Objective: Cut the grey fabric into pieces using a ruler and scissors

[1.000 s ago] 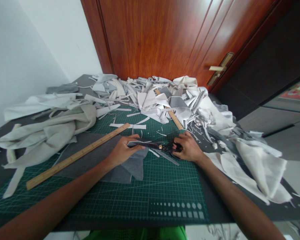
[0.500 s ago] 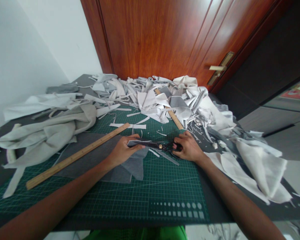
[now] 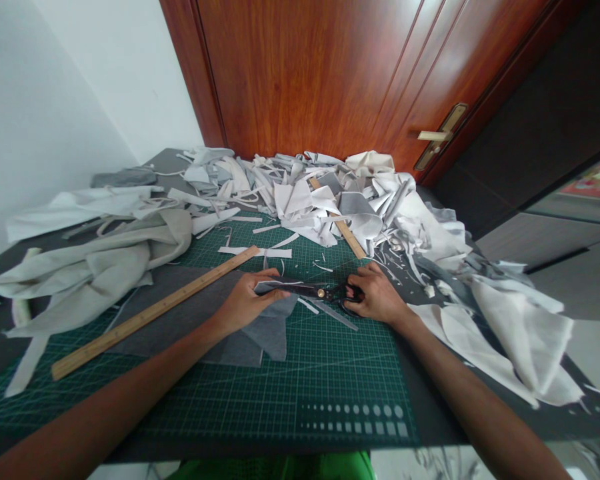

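My right hand (image 3: 373, 293) grips the black handles of a pair of scissors (image 3: 321, 293), whose blades point left. In my left hand (image 3: 250, 300), a folded edge of grey fabric (image 3: 266, 287) is pinched between thumb and fingers. The scissor blades lie along that edge, close to the left fingertips. More grey fabric (image 3: 275, 337) hangs below the left hand onto the green cutting mat (image 3: 340, 380). A wooden ruler (image 3: 155, 313) rests across the grey fabric, left of my hand. Thin cut strips (image 3: 335, 313) lie beneath the scissors.
A heap of white and grey fabric scraps (image 3: 300, 200) runs along the back, with a second wooden ruler (image 3: 350, 239) partly under it. Beige cloth (image 3: 100, 260) is bunched at left. White fabric pieces (image 3: 525, 340) lie at right. A wooden door (image 3: 305, 80) stands behind the table.
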Demonstrator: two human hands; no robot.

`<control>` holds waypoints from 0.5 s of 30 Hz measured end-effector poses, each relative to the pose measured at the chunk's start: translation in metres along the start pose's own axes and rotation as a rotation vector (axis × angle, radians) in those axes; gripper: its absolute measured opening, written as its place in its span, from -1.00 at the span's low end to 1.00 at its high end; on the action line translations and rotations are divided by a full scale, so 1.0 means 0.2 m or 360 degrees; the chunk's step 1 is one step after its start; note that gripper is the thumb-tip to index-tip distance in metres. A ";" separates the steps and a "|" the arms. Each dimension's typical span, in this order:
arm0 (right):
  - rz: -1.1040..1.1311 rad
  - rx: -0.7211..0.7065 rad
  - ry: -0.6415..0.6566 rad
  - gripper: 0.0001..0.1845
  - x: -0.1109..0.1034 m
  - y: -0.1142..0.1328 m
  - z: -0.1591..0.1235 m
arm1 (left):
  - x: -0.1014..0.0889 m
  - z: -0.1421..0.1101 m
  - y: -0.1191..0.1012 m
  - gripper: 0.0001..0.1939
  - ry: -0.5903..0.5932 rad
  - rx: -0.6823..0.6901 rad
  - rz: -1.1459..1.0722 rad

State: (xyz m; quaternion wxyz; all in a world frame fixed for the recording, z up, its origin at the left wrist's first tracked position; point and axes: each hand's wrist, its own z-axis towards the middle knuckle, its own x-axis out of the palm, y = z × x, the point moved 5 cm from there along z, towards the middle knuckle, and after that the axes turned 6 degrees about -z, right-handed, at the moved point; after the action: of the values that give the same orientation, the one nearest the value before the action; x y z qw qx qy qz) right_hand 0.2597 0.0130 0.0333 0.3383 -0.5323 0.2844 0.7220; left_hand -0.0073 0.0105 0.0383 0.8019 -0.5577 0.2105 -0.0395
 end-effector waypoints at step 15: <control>0.0008 -0.0023 -0.0005 -0.80 0.00 0.00 0.00 | -0.01 -0.01 0.02 -0.76 -0.0032 -0.0048 0.0054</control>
State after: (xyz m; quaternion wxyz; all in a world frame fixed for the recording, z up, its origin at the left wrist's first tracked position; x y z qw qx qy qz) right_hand 0.2597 0.0132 0.0330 0.3331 -0.5329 0.2800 0.7257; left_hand -0.0094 0.0113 0.0348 0.7962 -0.5663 0.2124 -0.0169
